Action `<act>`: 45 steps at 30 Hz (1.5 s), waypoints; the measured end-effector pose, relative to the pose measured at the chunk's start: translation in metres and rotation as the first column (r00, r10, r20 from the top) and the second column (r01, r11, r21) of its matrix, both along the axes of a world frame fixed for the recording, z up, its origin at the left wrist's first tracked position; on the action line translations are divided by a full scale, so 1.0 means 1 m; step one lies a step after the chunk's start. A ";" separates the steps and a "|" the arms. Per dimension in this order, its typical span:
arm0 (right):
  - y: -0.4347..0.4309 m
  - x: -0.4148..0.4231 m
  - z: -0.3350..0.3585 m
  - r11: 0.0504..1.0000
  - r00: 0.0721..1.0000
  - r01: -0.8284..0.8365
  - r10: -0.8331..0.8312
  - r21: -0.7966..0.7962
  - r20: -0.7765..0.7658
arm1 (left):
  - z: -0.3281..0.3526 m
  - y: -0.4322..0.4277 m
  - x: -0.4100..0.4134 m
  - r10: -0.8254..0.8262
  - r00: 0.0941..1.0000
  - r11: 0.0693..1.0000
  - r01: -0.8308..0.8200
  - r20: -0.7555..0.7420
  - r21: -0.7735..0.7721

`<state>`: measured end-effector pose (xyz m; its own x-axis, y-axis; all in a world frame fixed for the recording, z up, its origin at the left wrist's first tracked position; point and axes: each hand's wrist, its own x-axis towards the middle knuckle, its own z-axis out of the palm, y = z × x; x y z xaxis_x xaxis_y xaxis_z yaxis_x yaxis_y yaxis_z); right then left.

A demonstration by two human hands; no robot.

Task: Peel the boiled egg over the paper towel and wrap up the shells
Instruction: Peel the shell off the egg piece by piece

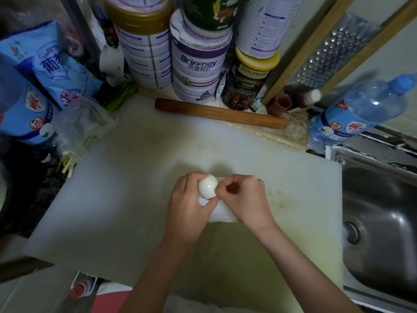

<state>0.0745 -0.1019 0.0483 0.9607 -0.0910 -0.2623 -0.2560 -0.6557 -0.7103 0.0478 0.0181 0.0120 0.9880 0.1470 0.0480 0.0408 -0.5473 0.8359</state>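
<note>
Left hand (189,199) cups boiled egg (208,185), fingers curled round it. Right hand (243,199) fingertips pinch together at egg's right side, likely on a shell flake, too small to confirm. Egg sits just above folded paper towel (222,214) on white cutting board (135,177). Visible egg surface is white and glossy, so peeling looks near done. To do it well: keep egg over towel so flakes drop there, lift shell with membrane, pull lightly, rotate with left hand, don't gouge the white. Readable: "Briffney" on 1 purple-white tin (198,64) at back; Chinese text under it unclear. Wooden rolling pin (221,114) lies before tins, steel sink (379,211) at right.
</note>
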 end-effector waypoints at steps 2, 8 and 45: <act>0.000 0.000 -0.001 1.000 1.000 0.019 -0.019 -0.015 0.000 | -0.001 0.000 0.000 -0.007 1.000 0.999 0.006 -0.017 -0.043; -0.010 0.003 -0.004 0.967 0.987 0.126 -0.101 0.221 -0.123 | -0.009 0.006 0.000 0.033 0.975 0.856 -0.142 -0.221 -0.496; 0.004 -0.010 -0.006 0.985 0.997 0.042 -0.053 0.166 0.064 | -0.009 0.012 0.005 -0.061 0.988 0.943 0.010 -0.143 -0.334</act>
<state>0.0643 -0.0982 0.0423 0.9724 -0.0982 -0.2115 -0.2314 -0.5169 -0.8242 0.0527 0.0304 0.0028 0.9849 0.0945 -0.1451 0.1642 -0.2439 0.9558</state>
